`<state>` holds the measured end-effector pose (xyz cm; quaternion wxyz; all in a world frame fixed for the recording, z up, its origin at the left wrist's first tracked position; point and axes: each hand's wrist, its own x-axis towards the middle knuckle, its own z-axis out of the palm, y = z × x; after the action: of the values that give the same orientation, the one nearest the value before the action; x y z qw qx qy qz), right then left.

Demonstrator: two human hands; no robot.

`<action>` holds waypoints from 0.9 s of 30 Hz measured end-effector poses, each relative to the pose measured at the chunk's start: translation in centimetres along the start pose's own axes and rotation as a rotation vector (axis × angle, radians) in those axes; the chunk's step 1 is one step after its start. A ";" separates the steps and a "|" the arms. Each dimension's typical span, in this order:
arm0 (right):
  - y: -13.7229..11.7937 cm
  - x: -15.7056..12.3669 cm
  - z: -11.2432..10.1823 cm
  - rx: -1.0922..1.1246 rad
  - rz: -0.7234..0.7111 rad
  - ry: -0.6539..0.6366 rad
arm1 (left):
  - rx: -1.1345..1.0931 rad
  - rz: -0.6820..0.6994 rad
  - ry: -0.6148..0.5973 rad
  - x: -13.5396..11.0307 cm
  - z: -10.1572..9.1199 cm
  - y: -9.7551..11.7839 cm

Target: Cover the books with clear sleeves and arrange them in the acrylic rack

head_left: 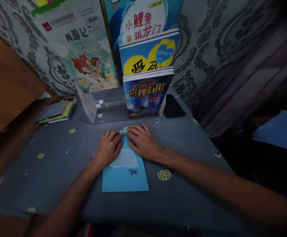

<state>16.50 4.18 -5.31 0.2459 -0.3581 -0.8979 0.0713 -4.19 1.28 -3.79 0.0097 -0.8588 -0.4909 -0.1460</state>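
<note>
A light blue booklet (126, 171) lies flat on the blue patterned tablecloth (59, 171), its far end under my hands. My left hand (108, 147) rests on the booklet's upper left part, fingers stretched flat. My right hand (143, 141) presses on its upper right part, fingers also spread flat. Both hands meet near the booklet's far edge. Behind them a clear plastic book stand (101, 107) holds a dark blue book (145, 95) upright, with a blue and yellow book (149, 52) behind it.
A black phone (173, 106) lies right of the stand. A small stack of thin books (56, 111) sits at the left. Two large picture books (81, 49) lean on the patterned wall. A wooden panel (7, 82) stands left. The table edge drops off at right.
</note>
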 end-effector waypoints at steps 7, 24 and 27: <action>0.9 0.4 -0.8 -0.100 0.012 0.007 | 0.017 0.036 -0.040 0.3 0.0 0.2; 4.3 1.5 -0.9 0.478 0.288 0.187 | 0.188 -0.018 -0.163 2.2 -0.2 3.3; 4.3 1.4 -1.0 0.481 0.303 0.181 | 0.241 -0.035 -0.162 2.5 0.2 4.2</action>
<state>18.68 8.23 -5.22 0.3894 -0.4242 -0.7661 0.2856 0.60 1.19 -2.85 0.0707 -0.8516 -0.5191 -0.0163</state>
